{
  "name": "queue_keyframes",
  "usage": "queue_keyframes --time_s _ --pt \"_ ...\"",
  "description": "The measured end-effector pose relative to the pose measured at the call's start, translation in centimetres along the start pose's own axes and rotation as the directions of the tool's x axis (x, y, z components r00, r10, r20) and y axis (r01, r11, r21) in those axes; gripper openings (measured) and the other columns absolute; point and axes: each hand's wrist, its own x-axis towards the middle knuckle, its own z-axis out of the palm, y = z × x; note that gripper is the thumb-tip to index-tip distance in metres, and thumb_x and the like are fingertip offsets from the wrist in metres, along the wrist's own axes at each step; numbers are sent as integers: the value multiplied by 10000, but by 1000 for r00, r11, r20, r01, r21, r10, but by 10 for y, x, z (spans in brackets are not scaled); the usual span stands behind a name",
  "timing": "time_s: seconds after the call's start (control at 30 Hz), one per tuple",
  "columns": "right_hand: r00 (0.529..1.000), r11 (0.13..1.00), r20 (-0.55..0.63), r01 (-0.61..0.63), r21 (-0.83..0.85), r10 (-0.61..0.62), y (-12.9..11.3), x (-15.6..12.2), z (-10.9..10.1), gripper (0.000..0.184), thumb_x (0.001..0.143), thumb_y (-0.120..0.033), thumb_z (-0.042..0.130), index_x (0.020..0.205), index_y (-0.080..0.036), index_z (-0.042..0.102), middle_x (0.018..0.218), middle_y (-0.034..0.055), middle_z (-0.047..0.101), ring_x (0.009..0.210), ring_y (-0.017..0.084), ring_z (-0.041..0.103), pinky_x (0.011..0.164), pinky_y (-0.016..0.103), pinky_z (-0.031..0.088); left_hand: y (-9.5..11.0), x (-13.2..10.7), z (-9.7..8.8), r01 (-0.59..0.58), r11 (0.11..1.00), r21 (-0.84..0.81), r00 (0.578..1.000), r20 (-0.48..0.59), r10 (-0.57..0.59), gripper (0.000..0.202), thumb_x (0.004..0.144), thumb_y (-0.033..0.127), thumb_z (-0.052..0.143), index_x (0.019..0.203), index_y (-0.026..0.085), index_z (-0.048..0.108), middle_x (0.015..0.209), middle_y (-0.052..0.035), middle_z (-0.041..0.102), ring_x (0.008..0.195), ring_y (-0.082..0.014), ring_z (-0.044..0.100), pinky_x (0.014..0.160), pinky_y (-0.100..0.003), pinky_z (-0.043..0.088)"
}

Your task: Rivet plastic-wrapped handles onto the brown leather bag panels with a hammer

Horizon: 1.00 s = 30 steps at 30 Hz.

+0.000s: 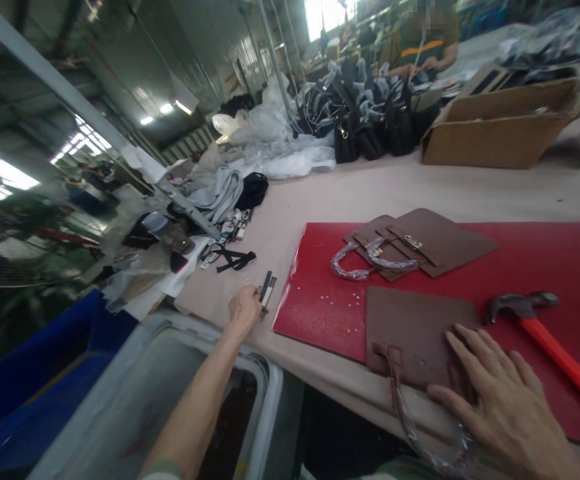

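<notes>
My right hand (pixel 503 393) lies with spread fingers on a brown leather bag panel (pixel 420 327). A handle wrapped in clear plastic (pixel 410 420) hangs from that panel over the table's front edge. At the left, my left hand (pixel 247 307) is closed, its fingers curled against a few small narrow tools (pixel 269 290) on the table; what lies between the fingertips is hidden. More brown bag panels (pixel 450 243), with wrapped handles and a metal clasp, rest farther back on the red board (pixel 330 247). A claw hammer (pixel 555 340) with an orange handle lies right of the near panel.
Small metal bits (pixel 340 300) are scattered on the board. Behind stand black bags (pixel 365 127) and an open cardboard box (pixel 500 127). Black straps (pixel 235 260) lie at the left. A grey bin (pixel 270 400) stands below the table edge. A person (pixel 425 53) works across the table.
</notes>
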Motion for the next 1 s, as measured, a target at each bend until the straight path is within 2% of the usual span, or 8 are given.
queue_keyframes --time_s 0.2,0.4,0.5,0.6,0.73,0.83,0.9,1.0 --pt "999 1000 -24 25 13 -25 1 1 0 801 904 -650 427 1546 -182 324 1476 235 492 1370 477 419 1066 667 327 -4 8 2 -3 1000 2 999 39 2 213 858 208 559 974 207 738 1014 -114 752 954 -262 695 739 -307 440" --pt "997 995 -43 66 -70 -69 0 3 -2 809 905 -658 377 1534 -154 309 1465 234 498 1332 490 457 1018 688 382 -18 19 0 8 1000 2 997 81 -8 251 863 163 584 1068 193 726 1105 -124 739 1062 -263 680 823 -306 468" --pt "995 992 -31 92 -89 -96 1 4 -3 800 906 -651 377 1521 -143 318 1466 242 493 1332 499 452 1006 689 393 -20 21 1 26 1000 5 994 102 -27 208 927 270 610 1088 178 703 1086 -116 729 1048 -234 678 872 -323 502" --pt "995 993 -21 91 -70 -93 2 3 -1 795 907 -643 379 1522 -143 319 1480 242 478 1350 493 434 1030 683 375 -22 22 -2 59 998 16 992 107 -61 327 949 392 623 1186 167 635 1177 -95 666 1051 -224 656 906 -409 548" --pt "999 999 -11 31 -42 -32 2 2 3 784 899 -640 412 1516 -160 352 1493 219 472 1380 464 408 1076 671 331 -22 24 -12 96 995 22 989 109 -98 372 940 378 644 1250 180 593 1243 -91 616 1089 -234 635 901 -422 563" --pt "999 999 47 -23 -28 24 -3 0 -2 766 891 -612 468 1490 -140 402 1519 198 449 1425 420 359 1119 646 300 -15 25 -15 86 996 11 986 144 -87 317 936 375 633 1161 151 642 1143 -104 673 1030 -235 660 876 -403 551" --pt "991 998 116 -60 -17 61 -8 0 -9 787 868 -605 535 1482 -125 423 1543 189 421 1447 395 328 1143 621 285 -13 26 -11 56 998 -2 984 169 -55 276 908 341 615 1066 129 694 1055 -162 718 1012 -298 674 825 -384 526" --pt "974 992 190 -128 8 125 -15 1 -19 831 832 -608 614 1488 -132 432 1572 180 383 1472 370 285 1169 591 260 -20 37 3 -21 1000 4 985 173 20 281 835 396 621 955 171 740 967 -132 759 945 -327 683 730 -345 484"
